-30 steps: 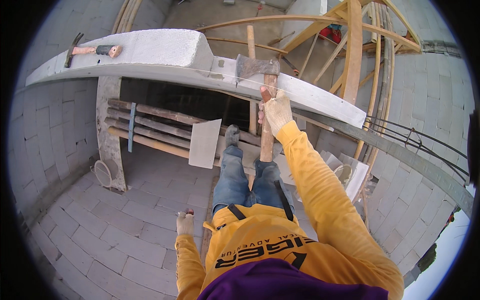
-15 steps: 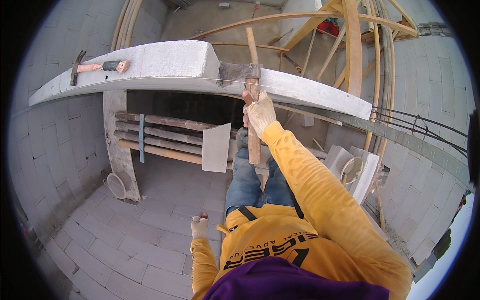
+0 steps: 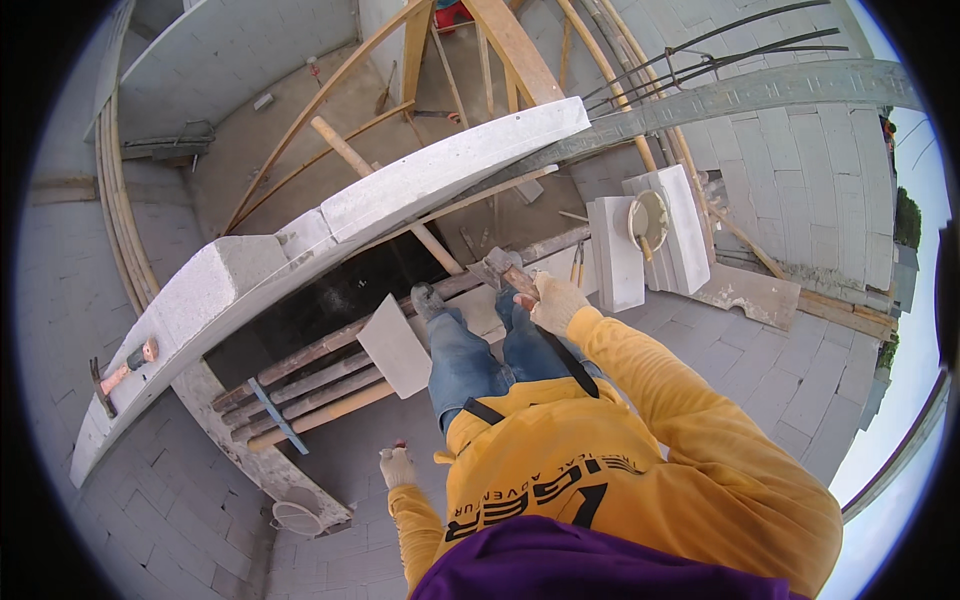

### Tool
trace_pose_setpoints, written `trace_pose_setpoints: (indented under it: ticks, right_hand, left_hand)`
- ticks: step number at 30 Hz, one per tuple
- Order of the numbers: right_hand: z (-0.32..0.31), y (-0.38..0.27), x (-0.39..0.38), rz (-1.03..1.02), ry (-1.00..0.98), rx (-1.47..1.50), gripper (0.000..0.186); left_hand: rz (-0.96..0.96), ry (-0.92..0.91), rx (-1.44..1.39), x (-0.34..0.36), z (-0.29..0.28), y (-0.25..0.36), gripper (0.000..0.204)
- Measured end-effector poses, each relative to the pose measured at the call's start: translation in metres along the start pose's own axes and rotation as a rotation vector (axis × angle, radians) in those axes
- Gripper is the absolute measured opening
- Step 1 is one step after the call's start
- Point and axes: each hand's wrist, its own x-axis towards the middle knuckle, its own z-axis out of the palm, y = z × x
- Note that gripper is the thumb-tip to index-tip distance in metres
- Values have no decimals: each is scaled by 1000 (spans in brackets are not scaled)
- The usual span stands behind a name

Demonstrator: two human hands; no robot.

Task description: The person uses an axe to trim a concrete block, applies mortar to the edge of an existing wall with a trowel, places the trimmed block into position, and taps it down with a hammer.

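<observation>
My right hand, in a pale knitted glove, is closed around the wooden handle of a hatchet and holds it in front of my legs. The metal head points away from me, clear of the block row. My left hand, gloved too, hangs low at my left side; most of its fingers are hidden, and no object shows in it. Beyond the hatchet runs a row of white lightweight blocks, with a taller block toward the left. A claw hammer lies on the row's left end.
Below the row, wooden poles lie side by side under a blue strap, near a loose white slab. To the right, a bucket stands against upright slabs. Steel bars stick out at the far right above a metal beam.
My right hand has drawn the hatchet back from the block row, down toward my legs. The view has turned, so the row now slants up to the right. My left hand still hangs low.
</observation>
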Motion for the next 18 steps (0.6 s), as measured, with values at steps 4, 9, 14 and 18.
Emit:
trace_pose_setpoints:
  ticks: [4,9,14,18]
  right_hand:
    - [-12,98,-60,351,62,15,47]
    - [25,206,-138,676,-22,205,45]
    - [50,254,-178,1005,-109,496,40]
    - [79,305,-174,987,-218,550,35]
  left_hand:
    - [-25,-195,-175,66,-14,49,17]
    - [153,21,61,85,29,127,14]
    - [260,-90,151,115,48,137,25]
    - [197,-108,227,114,75,120,16]
